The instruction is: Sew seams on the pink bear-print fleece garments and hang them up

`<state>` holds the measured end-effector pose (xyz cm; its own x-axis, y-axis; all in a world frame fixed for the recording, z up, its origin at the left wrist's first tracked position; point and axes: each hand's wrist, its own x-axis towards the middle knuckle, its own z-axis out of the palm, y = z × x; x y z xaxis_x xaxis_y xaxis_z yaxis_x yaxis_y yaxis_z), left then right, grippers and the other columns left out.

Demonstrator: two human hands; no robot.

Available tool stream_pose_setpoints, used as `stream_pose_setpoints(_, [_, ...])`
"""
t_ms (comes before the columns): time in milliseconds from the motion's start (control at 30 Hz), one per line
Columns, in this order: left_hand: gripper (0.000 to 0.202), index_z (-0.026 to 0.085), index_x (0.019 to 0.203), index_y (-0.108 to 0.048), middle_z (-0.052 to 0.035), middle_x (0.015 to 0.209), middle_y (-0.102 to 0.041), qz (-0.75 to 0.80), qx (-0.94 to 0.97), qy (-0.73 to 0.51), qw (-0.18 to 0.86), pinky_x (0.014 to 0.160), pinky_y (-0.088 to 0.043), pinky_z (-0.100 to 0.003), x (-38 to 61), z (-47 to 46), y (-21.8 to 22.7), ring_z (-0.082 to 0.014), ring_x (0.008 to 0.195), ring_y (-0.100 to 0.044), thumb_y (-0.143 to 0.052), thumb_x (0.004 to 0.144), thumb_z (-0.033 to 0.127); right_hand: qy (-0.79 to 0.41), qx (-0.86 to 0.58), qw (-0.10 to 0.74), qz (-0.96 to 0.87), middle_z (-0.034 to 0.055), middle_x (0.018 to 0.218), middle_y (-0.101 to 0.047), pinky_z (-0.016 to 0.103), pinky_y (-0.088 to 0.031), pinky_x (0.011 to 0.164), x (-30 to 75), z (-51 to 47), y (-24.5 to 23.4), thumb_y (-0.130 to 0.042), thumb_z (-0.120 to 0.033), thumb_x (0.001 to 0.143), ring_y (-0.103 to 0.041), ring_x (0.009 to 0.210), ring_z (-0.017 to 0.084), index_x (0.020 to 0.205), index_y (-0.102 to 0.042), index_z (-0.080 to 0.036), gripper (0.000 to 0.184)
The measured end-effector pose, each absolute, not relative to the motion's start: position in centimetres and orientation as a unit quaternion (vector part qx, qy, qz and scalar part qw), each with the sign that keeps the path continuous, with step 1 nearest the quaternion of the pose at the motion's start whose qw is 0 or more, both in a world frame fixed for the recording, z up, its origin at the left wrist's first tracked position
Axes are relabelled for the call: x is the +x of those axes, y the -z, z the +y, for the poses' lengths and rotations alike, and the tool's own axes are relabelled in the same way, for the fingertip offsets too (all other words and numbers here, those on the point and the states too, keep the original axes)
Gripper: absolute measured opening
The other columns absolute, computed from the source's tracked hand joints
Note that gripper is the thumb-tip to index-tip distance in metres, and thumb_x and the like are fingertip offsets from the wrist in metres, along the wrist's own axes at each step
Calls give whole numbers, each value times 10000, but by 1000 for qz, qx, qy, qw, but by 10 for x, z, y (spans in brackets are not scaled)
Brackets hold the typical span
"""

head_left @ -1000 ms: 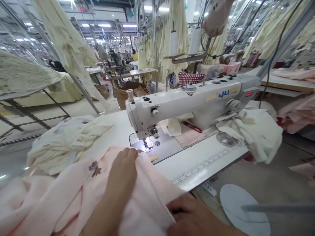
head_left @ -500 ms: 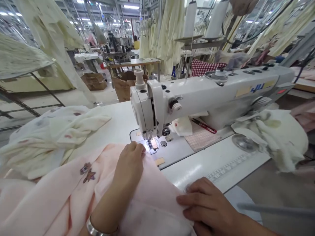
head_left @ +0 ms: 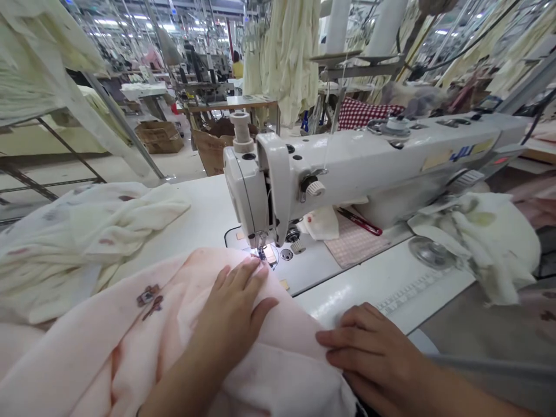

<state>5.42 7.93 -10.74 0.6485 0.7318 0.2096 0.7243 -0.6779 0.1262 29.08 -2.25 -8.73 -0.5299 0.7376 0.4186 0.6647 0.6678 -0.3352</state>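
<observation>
Pale pink fabric (head_left: 295, 341) with a small brown printed motif is spread over the machine bed, its far edge by the lit needle area (head_left: 262, 253) of a white sewing machine (head_left: 347, 162). My left hand (head_left: 234, 307) lies flat on this fabric, fingers stretched toward the presser foot and thumb apart. At the fabric's right edge, my right hand (head_left: 373, 353) has its fingers bent over the cloth, pinching the edge; the thumb is hidden underneath.
Cream printed fabric (head_left: 99, 237) is heaped on the left of the table. Right of the needle lie red-handled thread snips (head_left: 360, 221) on a checked pink cloth (head_left: 351, 243). A cream cloth bundle (head_left: 482, 243) hangs over the right edge. A ruler strip (head_left: 408, 295) runs along the front.
My left hand has gone from a pinch by the needle to lying flat with fingers spread. The right hand stays at the fabric edge. The camera view has shifted slightly.
</observation>
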Motion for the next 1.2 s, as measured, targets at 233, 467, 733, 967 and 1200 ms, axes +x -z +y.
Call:
stream_pose_setpoints(233, [400,185,1251,-463,-114,1292,-488,403,904,-138,32,1004,-353,-507,60,90,106,-284,1193,-445,-432,897,370,-72,-414,257,-870,66,972,-693,321,-437,710,294,-20,89,-499,-107,838,-535,820,176,883,-625,-173,149])
stream_pose_setpoints(467, [426,179,1274,-452,-132,1297,-484,398,909,-124,17,982,-365,-508,58,88,105,-295,1187,-441,-408,903,385,-74,-410,260,-871,67,986,-695,328,-461,722,294,-20,88,-496,-113,832,-538,833,179,944,-619,-178,179])
stream_pose_setpoints(733, [420,157,1260,-477,-161,1280,-500,383,915,-119,-38,968,-357,-559,59,88,104,-313,1173,-458,-411,907,375,-91,-402,237,-880,76,1010,-672,320,-432,697,298,-19,83,-513,-114,839,-522,832,183,999,-607,-164,192])
stream_pose_setpoints(967, [227,262,1036,-584,-50,1025,-624,252,960,-122,17,1008,-328,-561,78,44,100,-221,967,-583,-410,890,239,-61,-408,204,-888,27,711,-535,304,-286,600,309,-17,91,-454,-174,872,-417,654,148,883,-618,-181,164])
stream_pose_setpoints(1200, [309,272,1179,-524,-92,1125,-599,286,945,-156,6,983,-332,-588,83,32,113,-270,1047,-549,-452,879,301,-43,-411,160,-896,20,676,-513,308,-258,574,314,-16,92,-390,-163,900,-384,632,149,909,-623,-175,233])
